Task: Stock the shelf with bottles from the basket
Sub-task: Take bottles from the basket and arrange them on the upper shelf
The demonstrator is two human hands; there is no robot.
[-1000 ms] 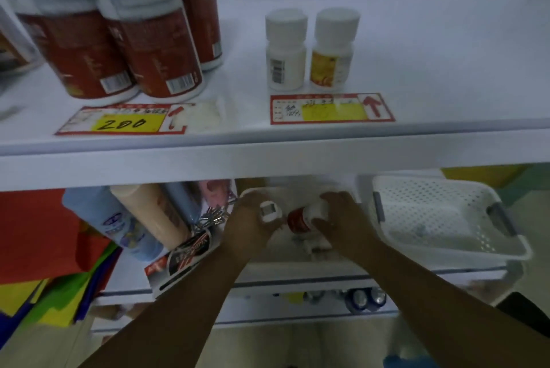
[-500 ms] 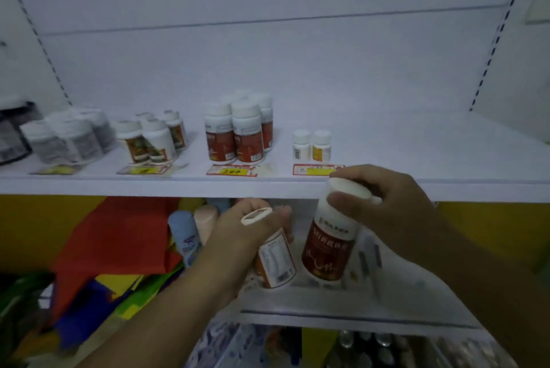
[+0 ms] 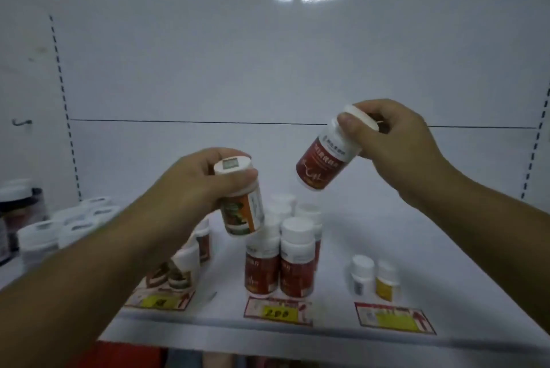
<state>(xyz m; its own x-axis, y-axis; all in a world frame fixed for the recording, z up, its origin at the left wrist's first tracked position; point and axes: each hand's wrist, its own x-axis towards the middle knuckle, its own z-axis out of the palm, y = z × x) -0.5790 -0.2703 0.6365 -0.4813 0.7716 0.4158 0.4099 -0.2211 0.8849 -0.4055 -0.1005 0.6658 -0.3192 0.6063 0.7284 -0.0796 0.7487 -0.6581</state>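
Note:
My left hand [image 3: 190,189] grips an orange-labelled bottle [image 3: 242,209] by its white cap, held upright above the shelf [image 3: 431,263]. My right hand [image 3: 395,141] pinches the cap of a red-labelled bottle [image 3: 323,163], tilted with its base pointing down and left. Both bottles hang in the air over a cluster of red-labelled bottles [image 3: 281,260] standing on the shelf. The basket is out of view.
Two small white bottles [image 3: 373,278] stand at the right behind a price tag [image 3: 393,321]. Brown-labelled bottles [image 3: 181,266] sit under my left arm, and grey-capped jars [image 3: 44,236] at the far left. Bare shelf stretches right of the small bottles. The white back panel [image 3: 268,69] rises behind.
Both hands have risen from below the shelf edge to above the shelf, each carrying its bottle. The view has tilted upward, and the lower shelf and basket have dropped out of sight.

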